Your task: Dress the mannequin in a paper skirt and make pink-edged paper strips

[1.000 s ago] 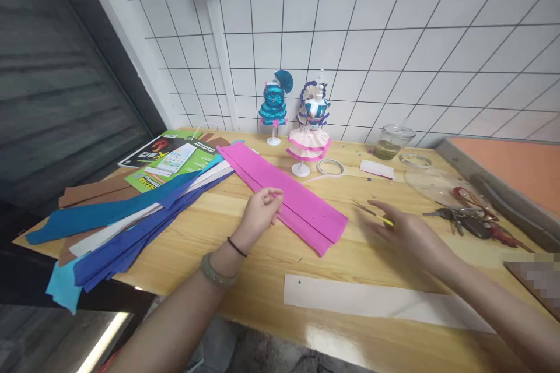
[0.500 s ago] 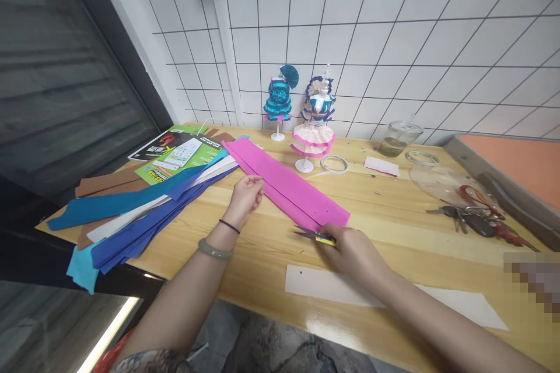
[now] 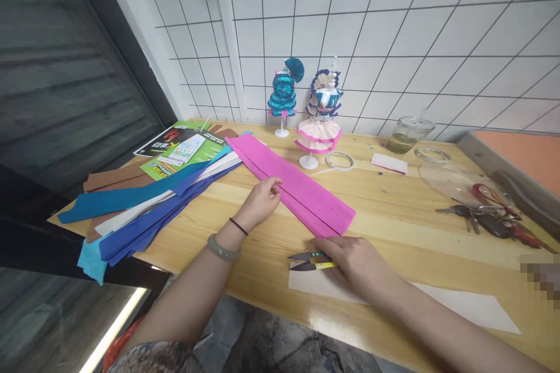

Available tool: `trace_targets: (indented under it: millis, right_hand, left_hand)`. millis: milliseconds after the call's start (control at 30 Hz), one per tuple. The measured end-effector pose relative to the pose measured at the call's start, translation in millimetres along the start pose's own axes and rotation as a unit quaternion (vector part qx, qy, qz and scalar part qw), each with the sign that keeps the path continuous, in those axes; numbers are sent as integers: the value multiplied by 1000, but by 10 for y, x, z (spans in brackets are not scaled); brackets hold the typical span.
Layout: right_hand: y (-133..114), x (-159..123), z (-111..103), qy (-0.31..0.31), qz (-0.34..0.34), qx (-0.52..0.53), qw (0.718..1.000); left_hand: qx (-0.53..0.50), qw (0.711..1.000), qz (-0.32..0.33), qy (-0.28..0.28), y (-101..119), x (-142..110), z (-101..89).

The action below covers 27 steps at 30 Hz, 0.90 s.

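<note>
A long folded strip of pink crepe paper [image 3: 301, 186] lies slantwise on the wooden table [image 3: 394, 210]. My left hand [image 3: 262, 201] rests at its near edge with the fingers curled, pinching the paper's edge. My right hand [image 3: 356, 262] lies just below the strip's near end, closed round small yellow-handled snips [image 3: 312, 260] whose blades point left, slightly apart. Under that hand lies a white paper strip [image 3: 459, 303].
Blue, white and brown crepe strips [image 3: 140, 215] fan out at the left over a green booklet [image 3: 184, 154]. Two small paper-dress mannequins [image 3: 317, 119], a tape roll [image 3: 340, 160], a glass jar [image 3: 406, 135], keys [image 3: 476, 218] and an orange-topped box [image 3: 520, 163] stand further back and right.
My right hand swept in from the right with the snips and now sits a little lower, over the white strip. My left hand stayed at the pink paper's edge.
</note>
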State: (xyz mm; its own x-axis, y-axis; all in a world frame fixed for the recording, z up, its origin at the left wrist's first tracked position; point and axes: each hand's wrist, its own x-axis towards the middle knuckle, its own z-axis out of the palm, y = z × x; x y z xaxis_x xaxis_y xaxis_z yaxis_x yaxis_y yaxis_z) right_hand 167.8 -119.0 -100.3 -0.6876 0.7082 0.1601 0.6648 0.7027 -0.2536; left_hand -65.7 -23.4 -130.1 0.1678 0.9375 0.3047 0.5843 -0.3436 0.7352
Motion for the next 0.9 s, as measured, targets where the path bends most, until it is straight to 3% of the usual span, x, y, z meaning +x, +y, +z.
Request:
trace_targets:
  millis: [67,233,600,800,900]
  right_hand:
    - [-14,20,7,-3,-25,-38,999]
    - [58,14,63,-4,-3,-122,993]
    - [41,36,130,7,-10,-192,981]
    - [97,26,119,33,30,-143,989]
    - [168,1,107,46,46,-108,992]
  left_hand:
    - [17,1000,9,-8,1,1,4]
    - [49,998,16,-19,14,4,29]
    - [35,999,-6,-24,49,5,34]
    - [-29,995,-96,14,253,-57,-23]
    - [-87,982,-168,-26,342,-111,-34]
